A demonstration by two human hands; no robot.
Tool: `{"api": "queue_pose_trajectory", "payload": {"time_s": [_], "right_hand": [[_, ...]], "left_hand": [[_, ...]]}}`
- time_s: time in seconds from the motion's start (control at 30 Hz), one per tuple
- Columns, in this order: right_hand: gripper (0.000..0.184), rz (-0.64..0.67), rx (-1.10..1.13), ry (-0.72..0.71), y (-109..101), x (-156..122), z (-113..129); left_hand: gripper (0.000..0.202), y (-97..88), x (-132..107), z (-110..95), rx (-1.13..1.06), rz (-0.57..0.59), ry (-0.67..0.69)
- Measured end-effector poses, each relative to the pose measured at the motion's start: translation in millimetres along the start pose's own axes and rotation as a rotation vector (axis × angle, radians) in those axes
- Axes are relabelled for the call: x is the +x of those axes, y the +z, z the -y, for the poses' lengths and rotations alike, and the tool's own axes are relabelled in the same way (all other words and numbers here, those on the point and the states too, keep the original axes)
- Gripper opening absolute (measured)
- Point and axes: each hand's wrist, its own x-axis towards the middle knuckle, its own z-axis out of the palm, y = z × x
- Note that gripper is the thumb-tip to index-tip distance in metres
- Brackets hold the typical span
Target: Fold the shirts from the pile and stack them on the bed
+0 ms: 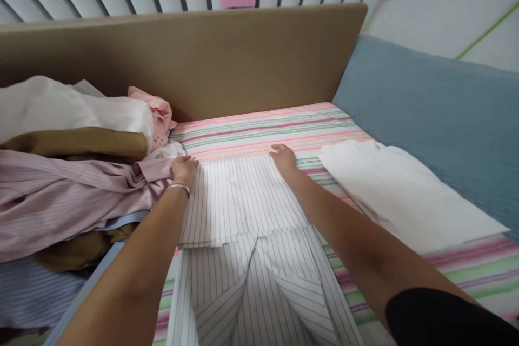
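A white shirt (247,194) with thin dark stripes lies on the bed in front of me, its far part folded over in a flat panel. Nearer to me, its cloth (259,292) shows slanting folded layers. My left hand (185,170), with a bracelet at the wrist, touches the panel's far left corner. At the far right corner rests my right hand (284,160). The fingers of both hands are stretched out and slightly apart, pointing inward. The undersides of the fingers are hidden.
Piled clothes lie on the left: a mauve garment (81,189), a white one (73,111), brown and blue pieces. A white folded cloth (405,194) lies on the right. Behind the striped bedsheet (263,124) stands a brown board (243,59); a blue-grey panel (430,102) stands right.
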Motion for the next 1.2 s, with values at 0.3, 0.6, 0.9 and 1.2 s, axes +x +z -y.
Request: {"api": "queue_pose_trajectory", "payload": {"time_s": [0.3, 0.6, 0.9, 1.2], "right_hand": [[0.05, 0.082, -0.391, -0.567, -32.4, -88.9, 8.5], [0.051, 0.345, -0.521, -0.769, -16.4, -145.6, -20.1], [0.043, 0.494, -0.37, -0.833, -105.9, -222.7, -82.9], [0.086, 0.579, -0.477, -1.02, -168.8, -308.8, -147.5]], "left_hand": [[0.047, -29.1, -86.4, -29.8, 0.58, 0.213, 0.685], [0.056, -18.7, -157.6, 11.6, 0.984, 0.619, 0.781], [0.04, -172.4, -251.6, 24.0, 0.162, 0.35, 0.335], [0.055, -243.9, -370.0, 136.6, -0.235, 0.254, -0.64]]}}
